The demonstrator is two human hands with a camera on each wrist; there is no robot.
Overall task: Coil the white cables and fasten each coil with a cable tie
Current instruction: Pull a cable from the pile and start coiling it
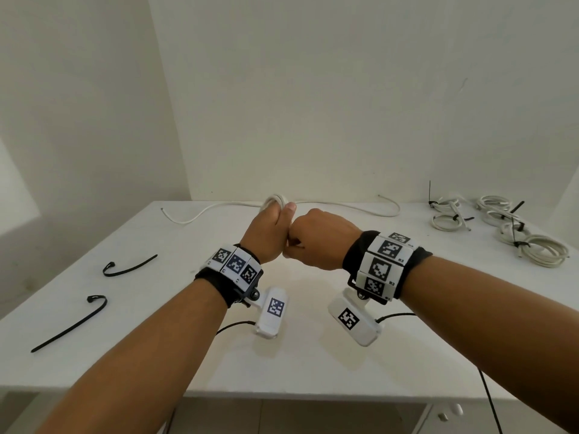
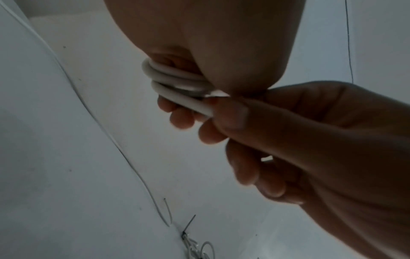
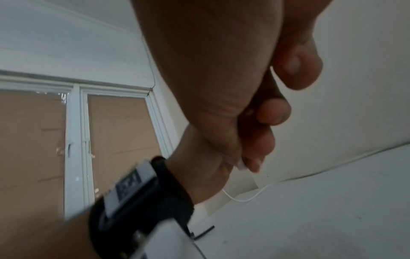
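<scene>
— Holding what, the left hand (image 1: 272,228)?
— White cable (image 2: 175,78) loops, gripped above the surface (image 1: 313,364); the right hand (image 1: 319,242) pinches its strand alongside
— Ties?
— Two black ties (image 1: 127,267) lie left

white cable (image 1: 275,200) half-coiled, loose ends trailing, black ties (image 1: 125,268) flat

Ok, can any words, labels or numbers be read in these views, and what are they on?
"R3": right wristband, beside its upper marker tile.
"R2": same band, beside the middle tile.
"R1": same band, lowest tile, barely legible.
Left wristband: tiny marks under its tiles, too small to read.
The black-and-white squares are patterns, not text.
Wrist views: nothing readable.
</scene>
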